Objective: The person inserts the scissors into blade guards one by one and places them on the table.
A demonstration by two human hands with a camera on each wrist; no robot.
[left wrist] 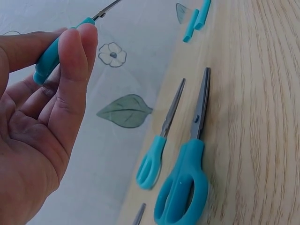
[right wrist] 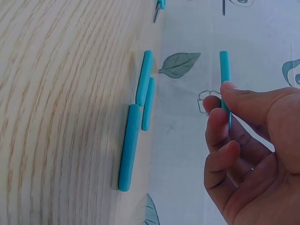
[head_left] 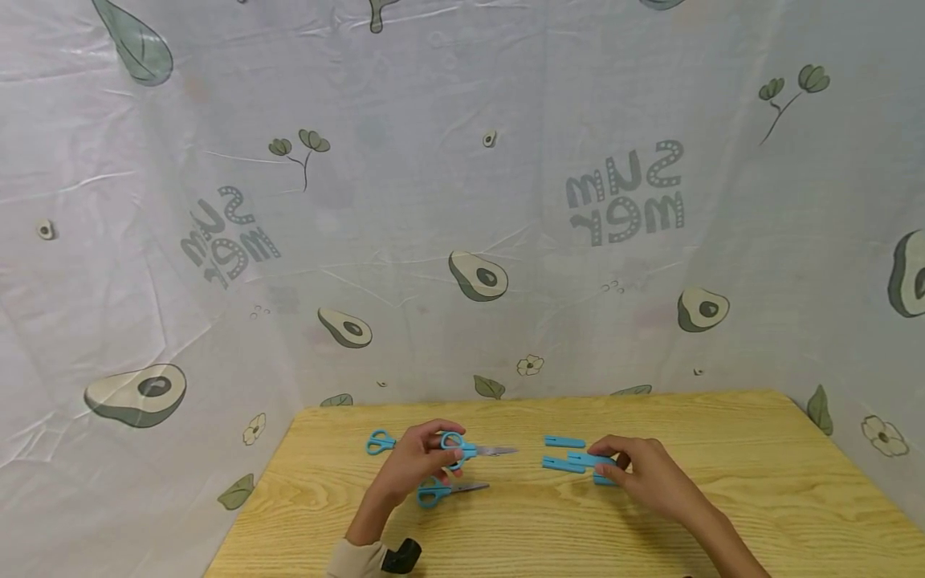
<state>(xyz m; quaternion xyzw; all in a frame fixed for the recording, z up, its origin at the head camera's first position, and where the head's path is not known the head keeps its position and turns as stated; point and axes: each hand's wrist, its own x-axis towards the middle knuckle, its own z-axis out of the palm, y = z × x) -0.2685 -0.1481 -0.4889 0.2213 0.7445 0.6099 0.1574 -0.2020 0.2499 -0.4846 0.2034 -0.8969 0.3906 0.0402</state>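
My left hand [head_left: 422, 461] pinches a pair of scissors [head_left: 462, 451] by its light-blue handles, blades pointing right and raised over the table. In the right wrist view my right hand [right wrist: 253, 140] pinches a slim blue blade cover [right wrist: 225, 65] between thumb and fingers, its free end facing the scissors. More scissors lie on the table by the left hand: one pair [head_left: 433, 491] in front, another pair [head_left: 379, 441] behind, partly hidden by the hand. The left wrist view also shows a pair of scissors [left wrist: 151, 164] and the tip of another blade at the bottom edge.
Three more blue blade covers lie near the right hand: a rear cover [head_left: 564, 441], a middle cover [head_left: 556, 465] and a front cover [head_left: 603, 480] partly under the fingers. The wooden table [head_left: 520, 530] ends at a patterned plastic sheet [head_left: 433, 201] hanging behind and at the sides.
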